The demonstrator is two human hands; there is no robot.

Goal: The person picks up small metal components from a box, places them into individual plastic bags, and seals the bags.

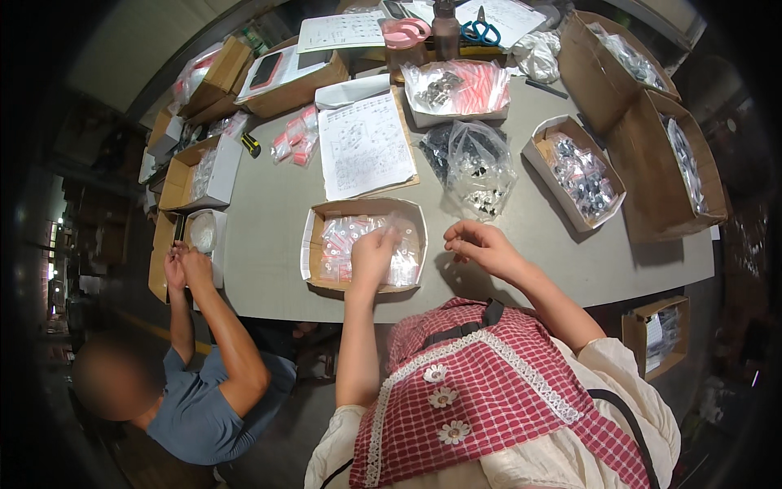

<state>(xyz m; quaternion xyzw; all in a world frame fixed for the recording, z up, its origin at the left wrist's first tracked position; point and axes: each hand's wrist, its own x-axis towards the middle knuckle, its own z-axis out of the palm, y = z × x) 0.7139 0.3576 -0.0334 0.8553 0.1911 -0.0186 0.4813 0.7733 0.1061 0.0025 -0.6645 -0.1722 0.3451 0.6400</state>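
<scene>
My left hand (pixel 373 254) is closed over a white-and-brown cardboard box (pixel 308 248), its fingertips pinching what looks like a small clear plastic bag (pixel 399 223), slightly blurred. Inside the box lie several small clear bags (pixel 338 236) with red edges and white ring-shaped parts. To the right of the box, my right hand (pixel 487 249) hovers above the table with loosely curled fingers and a gap at the tips; nothing shows between them. Just beyond it sits a large clear plastic bag (pixel 481 171) of small black and metallic parts.
A printed drawing sheet (pixel 366 147) lies beyond the box, beside red-edged bags (pixel 297 137). Boxes of bagged parts (pixel 574 175) stand right; another (pixel 458 90) stands behind. Scissors (pixel 481 31) and a yellow cutter (pixel 251 144) lie about. At left, a co-worker's hands (pixel 187 265) work over boxes.
</scene>
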